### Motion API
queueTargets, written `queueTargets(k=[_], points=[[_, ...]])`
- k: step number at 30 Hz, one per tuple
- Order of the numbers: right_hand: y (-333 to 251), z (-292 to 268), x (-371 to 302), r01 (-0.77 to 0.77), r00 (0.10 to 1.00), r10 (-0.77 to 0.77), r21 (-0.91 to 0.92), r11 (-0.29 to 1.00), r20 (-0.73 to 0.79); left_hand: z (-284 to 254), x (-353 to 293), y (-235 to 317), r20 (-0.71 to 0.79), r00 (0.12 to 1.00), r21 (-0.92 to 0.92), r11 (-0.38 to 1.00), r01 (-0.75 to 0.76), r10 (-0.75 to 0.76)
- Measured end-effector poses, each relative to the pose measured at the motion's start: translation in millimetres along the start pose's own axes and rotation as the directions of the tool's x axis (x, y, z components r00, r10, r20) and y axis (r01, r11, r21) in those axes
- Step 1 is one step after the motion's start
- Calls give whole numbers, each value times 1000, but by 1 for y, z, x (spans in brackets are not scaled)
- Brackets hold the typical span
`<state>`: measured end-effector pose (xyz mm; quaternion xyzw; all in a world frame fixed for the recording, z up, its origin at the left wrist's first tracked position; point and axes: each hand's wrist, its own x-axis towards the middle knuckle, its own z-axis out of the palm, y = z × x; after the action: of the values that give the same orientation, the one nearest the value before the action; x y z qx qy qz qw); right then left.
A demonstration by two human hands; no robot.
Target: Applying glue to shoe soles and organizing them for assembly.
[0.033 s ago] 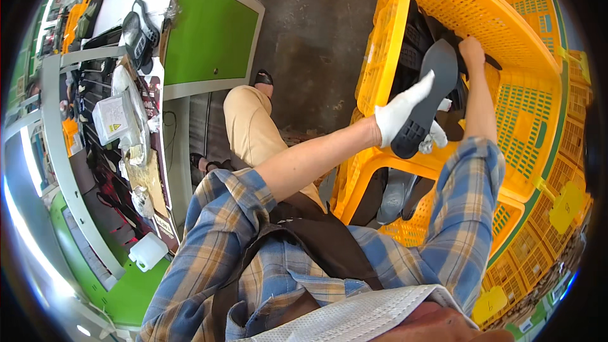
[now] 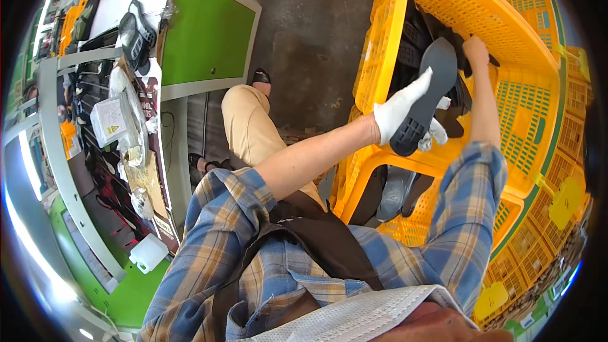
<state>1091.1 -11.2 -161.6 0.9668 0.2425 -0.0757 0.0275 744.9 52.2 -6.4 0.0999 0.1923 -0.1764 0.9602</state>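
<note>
Head view: dark sole (image 2: 433,99) (partly block-treaded)

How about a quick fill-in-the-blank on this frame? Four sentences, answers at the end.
1. The left hand wears a white ____.
2. The bare hand reaching into the yellow crate is the person's ____ one.
3. The dark shoe sole is held by the person's ____ hand.
4. The panel of the cabinet door is coloured ____.

Missing words: glove; right; left; green.
</note>
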Motion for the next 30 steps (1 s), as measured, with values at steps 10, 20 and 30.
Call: queueTargets(k=[10,20,30], points=[[-56,-164,-313,814,535,-739,17,580,-410,1,6,-6,-90,973,52,976,-210,214],[11,-46,-85,141,948,-306,751,645,84,-12,13,-16,-254,957,-2,990,-142,136],[24,75,-24,-35,915,-243,662,749,323,-5,10,-11,-240,962,69,991,-117,131]])
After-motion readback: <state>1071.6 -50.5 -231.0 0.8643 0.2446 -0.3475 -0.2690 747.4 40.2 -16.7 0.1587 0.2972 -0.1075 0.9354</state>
